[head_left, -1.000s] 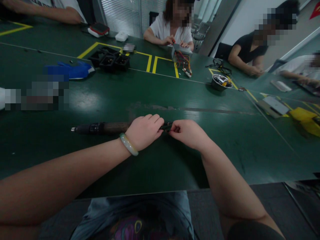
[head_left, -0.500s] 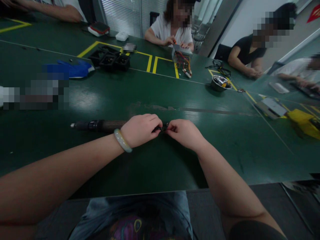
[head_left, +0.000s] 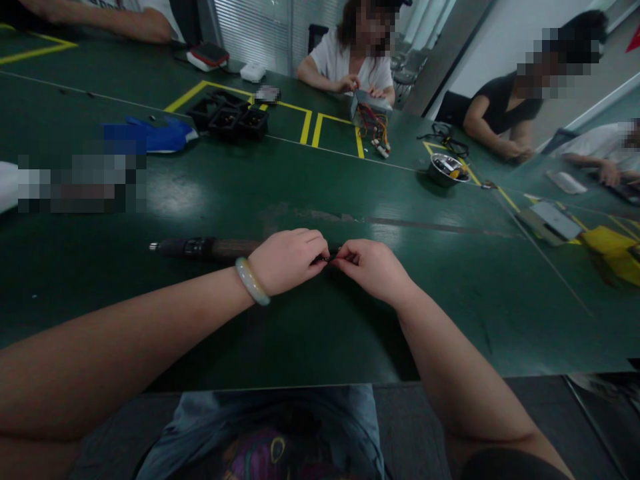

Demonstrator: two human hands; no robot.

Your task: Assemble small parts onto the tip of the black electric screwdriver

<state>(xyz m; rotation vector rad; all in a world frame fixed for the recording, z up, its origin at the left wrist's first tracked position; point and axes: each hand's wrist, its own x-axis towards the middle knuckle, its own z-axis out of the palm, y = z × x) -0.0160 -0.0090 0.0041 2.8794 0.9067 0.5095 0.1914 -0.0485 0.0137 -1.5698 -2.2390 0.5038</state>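
A long dark tool, by its shape an electric screwdriver (head_left: pixel 225 251), lies along the green table with its metal tip pointing left. My left hand (head_left: pixel 290 259), a pale bangle on its wrist, is closed over the tool's right end. Close against it, my right hand (head_left: pixel 369 265) pinches thumb and fingers together at a small dark piece by that end. The fingers cover most of this piece, so I cannot tell what it is or whether it is joined to the screwdriver.
Across the green table (head_left: pixel 280 347) lie a blue glove (head_left: pixel 165 135), black trays (head_left: pixel 227 119) and a metal bowl (head_left: pixel 449 175) of small parts. One person handles a grey box (head_left: pixel 367 107) with coloured wires. Further right are a grey flat case (head_left: pixel 555 222) and a yellow item (head_left: pixel 613 250).
The whole view has shifted slightly, with the table's objects sitting a little further right. Both hands keep their hold at the tool's right end, now slightly closer together.
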